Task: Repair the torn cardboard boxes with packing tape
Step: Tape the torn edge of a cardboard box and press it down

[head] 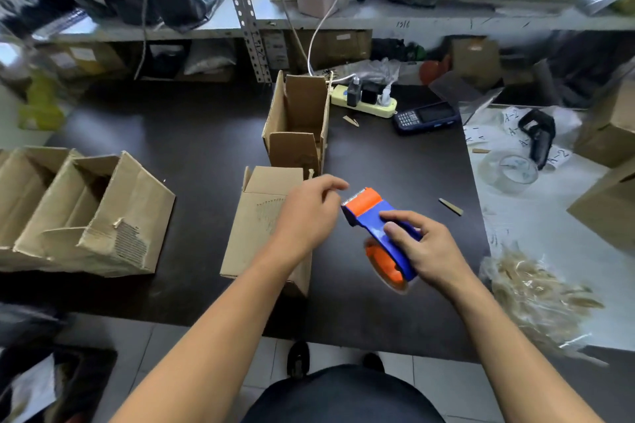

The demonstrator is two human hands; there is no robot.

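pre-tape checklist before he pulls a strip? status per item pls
1. Dispenser gripped by right hand: ok.
2. Left hand at the cutter end, fingers near the blade: ok.
3. Tape end pinched: cannot tell.
4. Near box lying within reach on the table: ok.
5. Tear on near box facing up: cannot tell.
6. Upright box behind it with flaps open, untaped: not ok.

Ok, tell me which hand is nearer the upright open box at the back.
Left. The left hand hovers just in front of the upright open box, over the flat box. The right hand grips the tape dispenser, farther right and nearer the person.
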